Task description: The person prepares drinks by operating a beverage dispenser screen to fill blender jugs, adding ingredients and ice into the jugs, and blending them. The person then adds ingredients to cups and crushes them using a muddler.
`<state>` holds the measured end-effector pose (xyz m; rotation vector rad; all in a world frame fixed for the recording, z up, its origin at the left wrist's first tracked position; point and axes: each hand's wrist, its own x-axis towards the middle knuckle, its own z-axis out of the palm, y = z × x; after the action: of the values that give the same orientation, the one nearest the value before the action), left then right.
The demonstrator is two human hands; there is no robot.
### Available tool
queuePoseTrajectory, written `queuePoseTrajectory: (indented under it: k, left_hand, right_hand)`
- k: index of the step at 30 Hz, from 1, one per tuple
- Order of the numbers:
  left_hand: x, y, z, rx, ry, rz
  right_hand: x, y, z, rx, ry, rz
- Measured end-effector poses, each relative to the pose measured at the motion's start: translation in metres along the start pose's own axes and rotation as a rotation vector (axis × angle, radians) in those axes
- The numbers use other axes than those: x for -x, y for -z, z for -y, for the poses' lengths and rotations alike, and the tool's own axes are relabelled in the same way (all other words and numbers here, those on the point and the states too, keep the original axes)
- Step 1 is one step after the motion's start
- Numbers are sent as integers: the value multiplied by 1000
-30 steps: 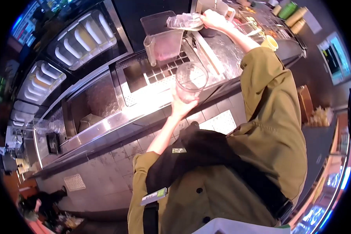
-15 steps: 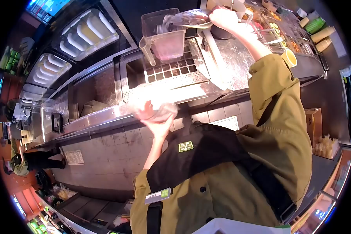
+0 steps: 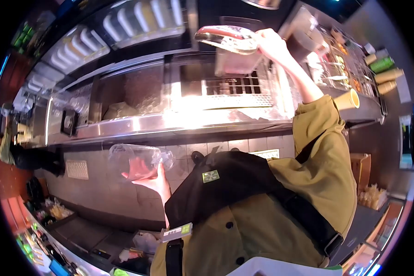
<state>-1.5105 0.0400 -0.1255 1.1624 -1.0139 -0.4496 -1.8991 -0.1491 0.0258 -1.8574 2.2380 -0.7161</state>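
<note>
Left grip (image 3: 155,181) curled round a see-through, roundish cup (image 3: 131,156) tipped sideways; right grip (image 3: 270,43) clamped on a shiny, curvy scoop (image 3: 227,40).

Tiled floor (image 3: 106,195) — steel counter (image 3: 145,123), brightly lit

steel counter (image 3: 138,123): long, glare along front edge; perforated tray (image 3: 237,100) set in top, clear container (image 3: 237,64) at tray's back; small black device (image 3: 69,122) near left end. tiled floor (image 3: 115,193): grey, two pale panels (image 3: 77,169), well apart.
</note>
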Motion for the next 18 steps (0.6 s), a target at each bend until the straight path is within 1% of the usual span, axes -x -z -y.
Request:
queuePoseTrajectory:
  k: [1, 2, 4, 6, 7, 8, 10, 12, 14, 15, 16, 18]
  left_hand:
    - [-5, 13, 0, -23, -4, -29]
    - [-10, 29, -1, -57, -9, -68]
    - [-19, 52, -8, -201, 33, -126]
    - [-19, 78, -3, -275, -84, -89]
    - [-20, 83, -3, -222, -122, -112]
    - [-18, 88, -5, -234, -110, -151]
    - [-12, 94, -14, -245, -92, -217]
    - [-6, 95, -21, -266, -77, -245]
    - [5, 92, -27, -288, -58, -257]
    - [8, 90, -29, -288, -47, -248]
    - [10, 86, -29, -281, -34, -230]
    - [9, 73, -27, -244, -16, -158]
  right_hand:
    - [-9, -23, 16, -45, 26, 81]
    - [-9, -50, 38, -138, 93, 45]
    - [-13, -96, 97, -231, 114, 381]
    - [-20, -178, 133, -151, 398, 396]
    - [-21, -215, 153, -103, 443, 453]
    - [-19, -250, 177, -51, 483, 508]
    - [-14, -312, 221, -66, 359, 605]
    - [-18, -362, 278, 65, 149, 744]
    - [-18, -387, 312, -220, 55, 916]
    - [-21, -397, 326, -395, 249, 1127]
    - [-16, -402, 320, -675, 234, 1077]
    - [1, -361, 324, -1246, 250, 1020]
